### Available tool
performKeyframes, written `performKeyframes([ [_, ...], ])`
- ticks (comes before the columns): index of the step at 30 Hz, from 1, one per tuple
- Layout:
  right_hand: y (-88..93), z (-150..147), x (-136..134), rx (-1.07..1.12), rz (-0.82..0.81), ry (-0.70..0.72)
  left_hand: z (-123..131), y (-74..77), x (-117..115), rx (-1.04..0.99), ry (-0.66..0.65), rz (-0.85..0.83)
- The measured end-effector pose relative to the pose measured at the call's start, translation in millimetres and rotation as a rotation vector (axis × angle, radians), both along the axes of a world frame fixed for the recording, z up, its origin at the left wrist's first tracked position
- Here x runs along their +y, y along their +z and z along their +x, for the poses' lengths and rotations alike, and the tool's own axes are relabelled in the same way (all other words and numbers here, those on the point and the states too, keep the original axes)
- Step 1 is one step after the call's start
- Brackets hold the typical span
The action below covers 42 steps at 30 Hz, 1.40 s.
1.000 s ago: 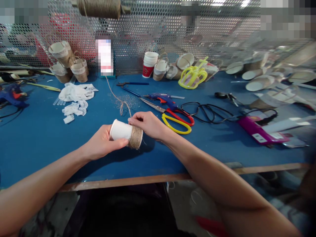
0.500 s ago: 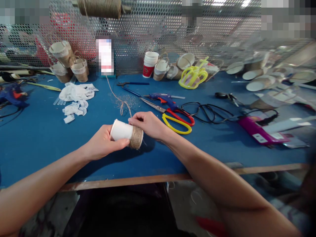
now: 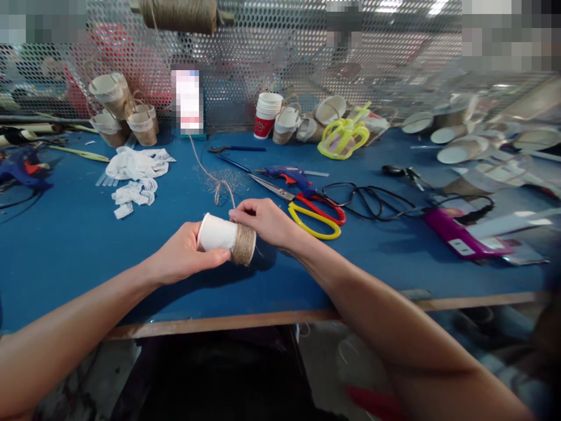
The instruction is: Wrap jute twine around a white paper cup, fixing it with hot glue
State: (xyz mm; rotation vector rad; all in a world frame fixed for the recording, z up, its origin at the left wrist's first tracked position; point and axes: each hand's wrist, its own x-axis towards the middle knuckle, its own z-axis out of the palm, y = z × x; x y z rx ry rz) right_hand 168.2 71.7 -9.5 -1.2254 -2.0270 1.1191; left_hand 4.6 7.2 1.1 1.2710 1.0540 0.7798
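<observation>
A white paper cup (image 3: 218, 233) lies tilted on its side in the air over the blue table, its mouth to the left. Brown twine (image 3: 243, 244) is wound in tight turns round its base end. My left hand (image 3: 186, 251) is closed round the cup near the rim, thumb along the near side. With thumb and fingertips, my right hand (image 3: 263, 219) pinches the loose strand of twine at the cup's far side. That strand runs back in a small loop over the table and up toward a large twine spool (image 3: 179, 14).
Scissors (image 3: 302, 204) with red and yellow handles lie right of my hands, beside a blue glue gun (image 3: 291, 174) and blue-handled pliers (image 3: 236, 148). White lace strips (image 3: 138, 164) lie left. Twine-covered cups (image 3: 142, 126) and stacked paper cups (image 3: 268, 108) stand along the mesh. A purple device (image 3: 460, 234) is at right.
Almost nothing differs. Both hands keep the same hold on the cup and twine, and the whole view has shifted very slightly.
</observation>
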Motion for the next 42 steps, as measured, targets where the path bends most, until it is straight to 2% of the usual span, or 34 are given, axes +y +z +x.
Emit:
performKeyframes([
  [10, -0.6, 0, 0, 0.001, 0.017, 0.013, 1, -0.7, 0, 0.016, 0.003, 0.002],
  [14, 0.2, 1, 0, 0.027, 0.019, 0.023, 2, 1.0, -2, 0.102, -0.029, 0.057],
  [19, 7.1, 2, -2, 0.068, 0.013, 0.031, -1, 0.6, -5, 0.204, -0.100, 0.211],
  [24, 12.2, 3, -4, 0.040, 0.034, 0.024, -4, 2.3, -5, 0.274, -0.099, 0.415],
  [28, 19.9, 10, -3, 0.137, -0.100, 0.050, -5, 3.7, -3, 0.339, -0.118, 0.583],
  [32, 31.3, 17, -2, 0.130, -0.221, 0.159, -7, 2.7, 0, 0.387, -0.136, 0.645],
  [35, 35.0, 18, -2, 0.083, -0.159, 0.151, -6, 2.8, 2, 0.335, -0.108, 0.524],
  [39, 32.0, 16, -4, 0.032, -0.029, 0.146, -3, 3.7, 8, 0.057, -0.010, 0.120],
  [42, 27.7, 13, -7, -0.003, 0.077, 0.147, 1, 1.7, 13, -0.173, 0.102, -0.102],
])
